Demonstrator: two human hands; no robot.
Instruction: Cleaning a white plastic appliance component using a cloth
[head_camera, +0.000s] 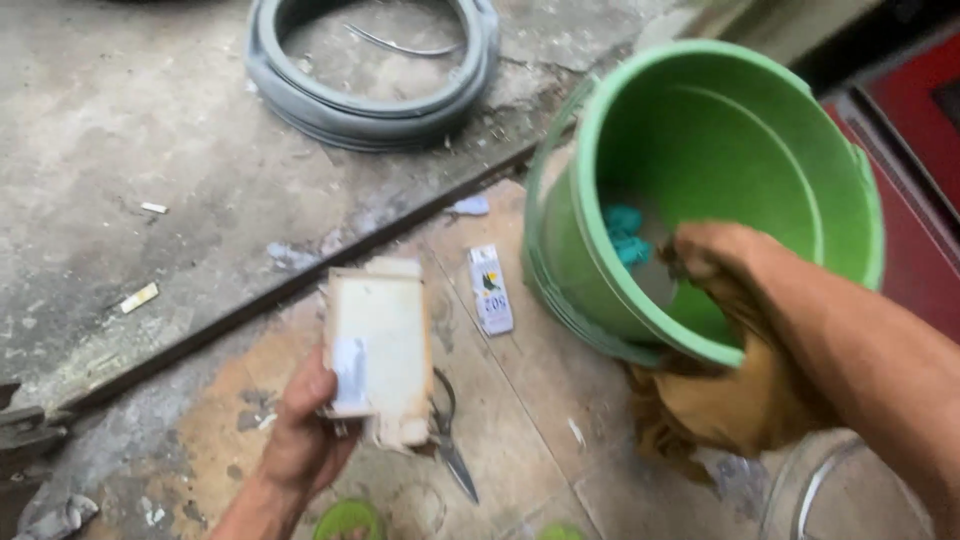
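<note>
Down at the bottom of the frame, two green sandal toes (347, 520) peek in, and just above them the left hand (300, 440) is closed around a white box (378, 345) with torn, ragged edges. Its grip is low on the box, near one corner, so the box could tip and slip out. Right under it, a pair of scissors (447, 440) lies on the brown board floor (540, 420) with the sharp end pointing down toward the feet. If the box drops, it could knock them, and bare toes are close.

On the right side of the frame, the right hand (705, 260) reaches into the green bucket (600, 250), near something blue-green (625, 235) at the bottom. I cannot tell if its fingers are holding anything. The bucket leans, and the arm presses on its rim, so it could roll over. A yellow-brown cloth (720, 400) is bunched under it. At the top lies a grey rubber ring (370, 100), and a small packet (490, 288) sits beside the bucket.
</note>
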